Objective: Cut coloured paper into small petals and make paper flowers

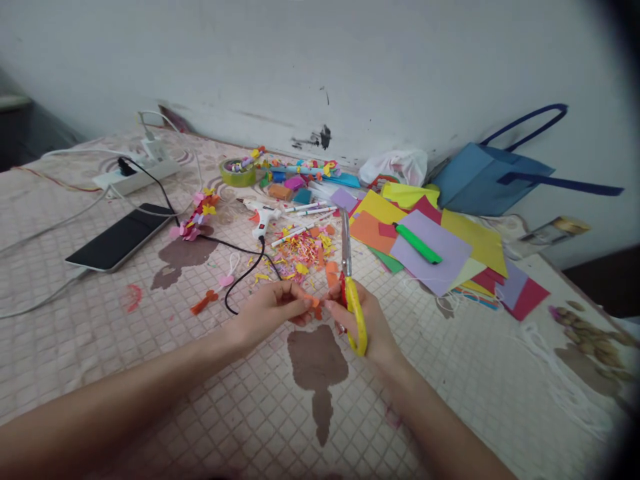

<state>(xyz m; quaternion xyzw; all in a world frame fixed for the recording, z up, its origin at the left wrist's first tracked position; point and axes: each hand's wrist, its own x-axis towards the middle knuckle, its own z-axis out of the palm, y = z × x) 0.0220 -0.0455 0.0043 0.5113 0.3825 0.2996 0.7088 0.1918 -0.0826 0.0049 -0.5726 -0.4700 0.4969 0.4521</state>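
Observation:
My left hand [273, 308] pinches a small orange paper piece [314, 301] between thumb and fingers, low over the cloth-covered table [150, 347]. My right hand [367, 320] meets it from the right and grips yellow-handled scissors [350, 283], whose blades point away from me toward the wall. Both hands touch around the orange scrap. Just beyond them lies a heap of coloured paper shreds [300, 253]. A white glue gun [263, 217] with a black cord sits behind the shreds.
Coloured paper sheets [435, 247] with a green marker [417, 243] lie at right. A blue bag [487, 177] leans on the wall. A phone [120, 237], a power strip [135, 177] and cables lie at left. A tape roll [237, 172] and paper flowers [197, 217] sit further back.

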